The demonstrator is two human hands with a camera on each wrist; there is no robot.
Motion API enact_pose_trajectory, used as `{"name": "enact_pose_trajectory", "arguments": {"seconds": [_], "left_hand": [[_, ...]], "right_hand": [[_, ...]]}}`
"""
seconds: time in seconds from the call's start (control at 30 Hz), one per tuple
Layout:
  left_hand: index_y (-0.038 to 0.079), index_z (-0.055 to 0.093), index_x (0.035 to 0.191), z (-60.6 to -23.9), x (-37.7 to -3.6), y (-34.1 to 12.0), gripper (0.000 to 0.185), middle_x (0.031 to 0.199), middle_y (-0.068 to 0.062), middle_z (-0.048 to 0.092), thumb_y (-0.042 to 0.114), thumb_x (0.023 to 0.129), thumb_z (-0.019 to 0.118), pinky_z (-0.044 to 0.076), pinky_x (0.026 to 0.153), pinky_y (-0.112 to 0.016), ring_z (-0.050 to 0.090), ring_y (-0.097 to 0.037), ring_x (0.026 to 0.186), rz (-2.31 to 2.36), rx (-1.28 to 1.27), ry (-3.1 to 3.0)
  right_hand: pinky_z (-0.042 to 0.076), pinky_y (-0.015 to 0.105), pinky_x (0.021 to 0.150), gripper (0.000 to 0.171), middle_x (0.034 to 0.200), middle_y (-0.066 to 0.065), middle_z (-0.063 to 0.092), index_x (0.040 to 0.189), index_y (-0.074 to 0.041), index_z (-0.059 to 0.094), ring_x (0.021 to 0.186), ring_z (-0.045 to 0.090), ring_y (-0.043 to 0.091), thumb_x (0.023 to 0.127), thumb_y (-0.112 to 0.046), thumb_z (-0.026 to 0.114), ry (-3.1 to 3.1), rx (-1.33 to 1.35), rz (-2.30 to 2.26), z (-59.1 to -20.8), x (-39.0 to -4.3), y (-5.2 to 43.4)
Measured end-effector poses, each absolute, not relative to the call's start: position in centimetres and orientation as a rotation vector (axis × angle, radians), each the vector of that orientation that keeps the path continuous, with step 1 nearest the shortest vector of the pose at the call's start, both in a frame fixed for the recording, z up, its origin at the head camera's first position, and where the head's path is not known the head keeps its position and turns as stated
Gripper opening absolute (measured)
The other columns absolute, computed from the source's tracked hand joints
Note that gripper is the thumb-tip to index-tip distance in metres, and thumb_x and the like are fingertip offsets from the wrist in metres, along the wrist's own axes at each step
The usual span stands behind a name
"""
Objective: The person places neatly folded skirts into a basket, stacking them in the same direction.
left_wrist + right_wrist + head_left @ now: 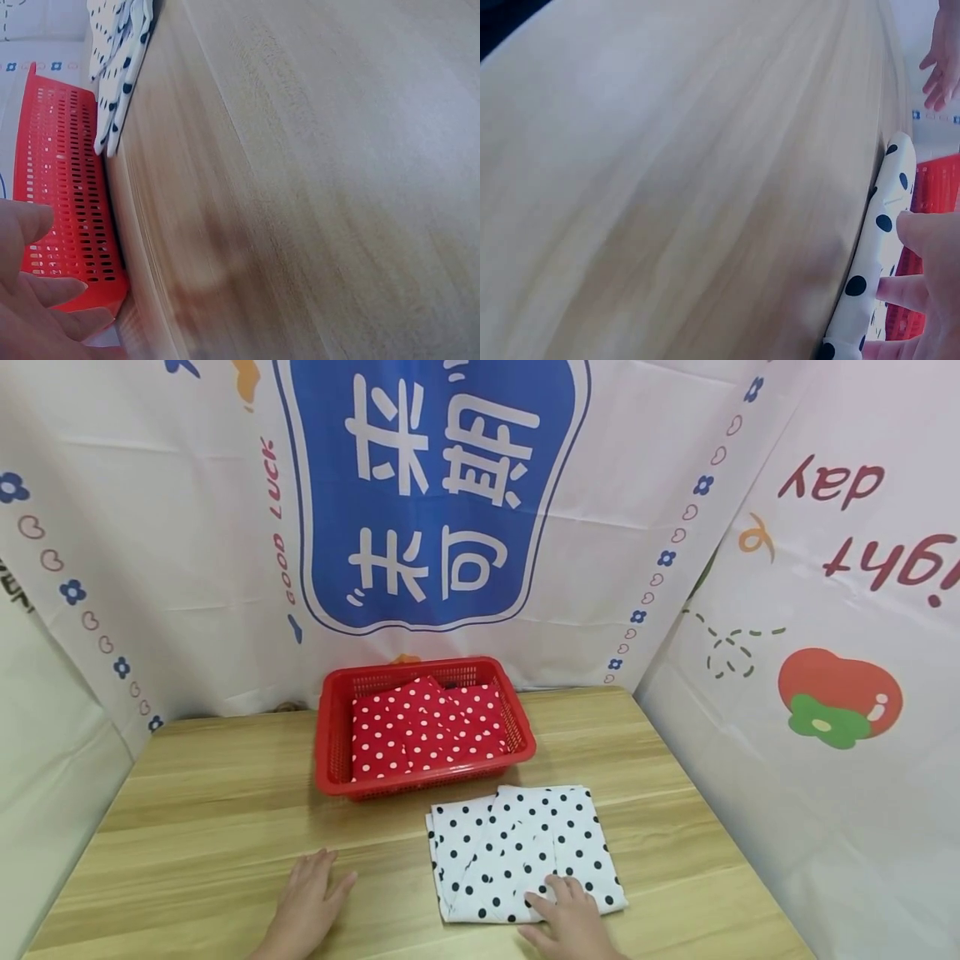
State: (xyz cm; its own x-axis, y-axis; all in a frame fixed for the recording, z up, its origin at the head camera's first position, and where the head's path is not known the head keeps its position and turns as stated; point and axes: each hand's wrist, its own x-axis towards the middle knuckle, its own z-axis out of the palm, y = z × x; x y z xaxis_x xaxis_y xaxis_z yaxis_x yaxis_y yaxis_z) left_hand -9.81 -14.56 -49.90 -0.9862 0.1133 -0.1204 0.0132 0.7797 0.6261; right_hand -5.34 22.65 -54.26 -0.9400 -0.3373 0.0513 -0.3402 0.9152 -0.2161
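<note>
A folded white cloth with black dots (517,843) lies flat on the wooden table, right of the middle. My right hand (572,920) is at its near edge, fingers spread and fingertips right at the fabric; the right wrist view shows the fingers (904,292) beside the folded layers. To the left, my left hand (306,902) is over the bare wood with its fingers extended and nothing in them. Behind the cloth stands a red plastic basket (324,743), holding a folded red cloth with white dots (420,727). The left wrist view shows the basket's slotted side (67,180) beyond the left fingers.
The wooden table (202,810) ends at a printed white curtain (187,527) behind the basket. Another printed sheet (825,827) borders the table's right side, and a pale sheet (52,735) hangs at the left.
</note>
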Motion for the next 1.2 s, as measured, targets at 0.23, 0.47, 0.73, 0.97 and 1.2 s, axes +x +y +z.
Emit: {"name": "enact_pose_trajectory", "arguments": {"seconds": [0.23,0.47,0.73,0.97,1.2], "left_hand": [[-0.020,0.040,0.133,-50.0,-9.9,-14.5,0.057,0.140,-0.042,0.033,0.023,0.099,0.054,0.017,0.106,-0.069,0.021,-0.061,0.131,0.977,0.116,2.831],[-0.019,0.041,0.133,-50.1,-10.1,-14.4,0.057,0.140,-0.042,0.032,0.025,0.100,0.053,0.016,0.107,-0.067,0.020,-0.060,0.132,0.955,0.089,2.795],[-0.019,0.041,0.134,-49.9,-9.9,-14.6,0.056,0.141,-0.041,0.031,0.025,0.100,0.053,0.017,0.105,-0.069,0.019,-0.061,0.132,0.962,0.095,2.820],[-0.018,0.038,0.136,-50.2,-9.7,-14.7,0.057,0.142,-0.040,0.033,0.024,0.100,0.052,0.016,0.107,-0.067,0.019,-0.060,0.132,0.986,0.100,2.808],[-0.020,0.040,0.133,-50.5,-9.8,-14.6,0.056,0.138,-0.040,0.037,0.021,0.099,0.054,0.019,0.107,-0.066,0.023,-0.061,0.130,0.960,0.113,2.818]], "right_hand": [[0.047,0.056,0.087,0.053,0.123,0.013,0.056,0.123,-0.022,0.069,0.111,0.051,0.035,0.090,-0.061,0.055,-3.061,0.620,0.303,-54.1,-5.5,20.7],[0.046,0.055,0.084,0.055,0.124,0.012,0.054,0.125,-0.024,0.068,0.112,0.049,0.035,0.089,-0.064,0.052,-3.118,0.634,0.305,-53.9,-5.7,19.4],[0.047,0.055,0.084,0.054,0.124,0.011,0.053,0.127,-0.027,0.066,0.113,0.048,0.033,0.090,-0.064,0.051,-3.169,0.659,0.278,-53.8,-6.1,16.9],[0.047,0.054,0.084,0.052,0.125,0.009,0.051,0.127,-0.029,0.065,0.114,0.047,0.031,0.089,-0.062,0.052,-3.211,0.691,0.288,-53.5,-6.2,14.3],[0.047,0.054,0.085,0.052,0.126,0.006,0.051,0.129,-0.031,0.064,0.115,0.046,0.029,0.088,-0.062,0.054,-3.239,0.767,0.228,-53.0,-6.2,12.3]]}}
